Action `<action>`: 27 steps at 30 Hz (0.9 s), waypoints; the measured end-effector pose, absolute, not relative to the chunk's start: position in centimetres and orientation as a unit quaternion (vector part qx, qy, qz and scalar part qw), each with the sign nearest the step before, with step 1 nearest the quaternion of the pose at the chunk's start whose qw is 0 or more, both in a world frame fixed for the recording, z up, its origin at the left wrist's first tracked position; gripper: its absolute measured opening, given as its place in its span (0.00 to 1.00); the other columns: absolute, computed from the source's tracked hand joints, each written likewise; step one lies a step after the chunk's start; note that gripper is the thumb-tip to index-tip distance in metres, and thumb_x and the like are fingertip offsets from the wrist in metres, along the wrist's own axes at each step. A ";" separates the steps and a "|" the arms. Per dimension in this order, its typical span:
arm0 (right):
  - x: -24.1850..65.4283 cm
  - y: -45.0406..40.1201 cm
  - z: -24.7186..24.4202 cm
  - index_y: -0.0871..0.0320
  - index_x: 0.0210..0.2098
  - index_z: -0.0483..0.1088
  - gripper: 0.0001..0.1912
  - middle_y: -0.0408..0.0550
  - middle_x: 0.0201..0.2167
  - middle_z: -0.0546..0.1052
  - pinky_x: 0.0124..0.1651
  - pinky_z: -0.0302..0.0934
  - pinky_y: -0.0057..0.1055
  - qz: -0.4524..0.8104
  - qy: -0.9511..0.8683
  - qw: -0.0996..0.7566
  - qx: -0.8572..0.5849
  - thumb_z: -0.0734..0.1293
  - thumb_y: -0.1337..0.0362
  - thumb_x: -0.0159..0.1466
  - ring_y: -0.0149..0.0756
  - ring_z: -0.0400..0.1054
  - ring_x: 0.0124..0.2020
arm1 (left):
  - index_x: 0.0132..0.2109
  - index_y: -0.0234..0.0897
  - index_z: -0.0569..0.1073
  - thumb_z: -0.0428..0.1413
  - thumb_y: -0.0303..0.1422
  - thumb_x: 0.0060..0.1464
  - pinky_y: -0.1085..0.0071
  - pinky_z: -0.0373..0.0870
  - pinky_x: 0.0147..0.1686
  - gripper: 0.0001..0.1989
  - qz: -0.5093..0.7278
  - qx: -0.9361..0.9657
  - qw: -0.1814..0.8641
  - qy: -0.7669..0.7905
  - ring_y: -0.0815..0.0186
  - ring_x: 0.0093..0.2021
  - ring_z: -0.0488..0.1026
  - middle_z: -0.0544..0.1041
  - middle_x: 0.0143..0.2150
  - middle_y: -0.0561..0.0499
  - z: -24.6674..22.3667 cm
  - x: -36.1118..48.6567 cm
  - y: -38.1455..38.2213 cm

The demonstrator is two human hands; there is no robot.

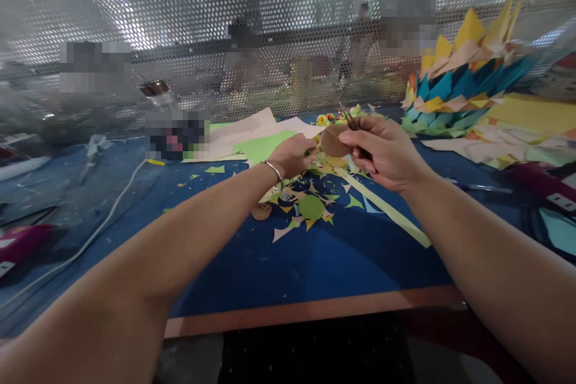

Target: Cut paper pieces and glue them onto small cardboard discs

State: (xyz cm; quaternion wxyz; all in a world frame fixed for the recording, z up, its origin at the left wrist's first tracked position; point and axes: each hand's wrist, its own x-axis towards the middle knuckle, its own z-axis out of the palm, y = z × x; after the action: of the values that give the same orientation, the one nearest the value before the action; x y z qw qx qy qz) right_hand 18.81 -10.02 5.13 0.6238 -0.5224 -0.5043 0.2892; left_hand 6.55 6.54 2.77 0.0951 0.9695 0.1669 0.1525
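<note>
My right hand [382, 150] is closed over the middle of the table. It pinches a round brown cardboard disc [333, 141] between thumb and fingers, and a thin pointed metal tool [347, 114], perhaps tweezers or scissors, sticks up from the same hand. My left hand [294, 155], below a silver bracelet, is closed just left of the disc; what its fingertips hold, if anything, I cannot make out. Beneath both hands lie paper scraps [294, 195], a green paper disc [311, 207] and a long pale-yellow paper strip [387, 209]. Another brown disc [261, 211] rests by my left forearm.
Green and pale paper sheets [265, 143] lie behind my left hand. A layered folded-paper piece [459, 87] stands at the right. A glue gun [93, 147], a white cable [112, 207] and a pen [481, 187] lie about. A perforated metal screen [288, 66] rises behind the blue table [279, 273].
</note>
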 end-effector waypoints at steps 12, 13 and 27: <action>19.7 -10.8 6.1 0.56 0.27 0.66 0.10 0.36 0.15 0.58 0.19 0.38 0.27 0.282 -0.541 0.528 -0.590 0.69 0.61 0.62 0.24 0.47 0.16 | 0.48 0.29 0.76 0.57 0.32 0.59 0.69 0.72 0.33 0.13 0.170 0.903 0.310 0.243 0.62 0.33 0.80 0.81 0.40 0.40 6.6 8.3 7.8; 19.8 -10.7 6.0 0.56 0.26 0.67 0.11 0.36 0.15 0.58 0.20 0.39 0.28 0.274 -0.558 0.496 -0.607 0.69 0.60 0.62 0.24 0.47 0.17 | 0.52 0.28 0.74 0.58 0.31 0.58 0.68 0.73 0.35 0.16 0.178 0.890 0.343 0.243 0.61 0.37 0.80 0.81 0.45 0.37 6.5 8.2 7.5; 21.0 -9.6 5.1 0.56 0.20 0.60 0.21 0.39 0.18 0.59 0.28 0.45 0.32 0.193 -0.687 0.120 -0.690 0.67 0.50 0.61 0.30 0.52 0.23 | 0.46 0.34 0.78 0.54 0.30 0.57 0.68 0.67 0.38 0.12 0.175 0.926 0.196 0.270 0.64 0.38 0.75 0.82 0.43 0.44 5.3 -1.2 3.9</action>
State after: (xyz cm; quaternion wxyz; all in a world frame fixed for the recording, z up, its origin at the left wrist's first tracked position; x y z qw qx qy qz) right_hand 20.96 -9.60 5.10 0.1198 -0.6901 -0.6870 0.1934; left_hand -1.24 3.92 5.33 0.1960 0.9262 0.2703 0.1752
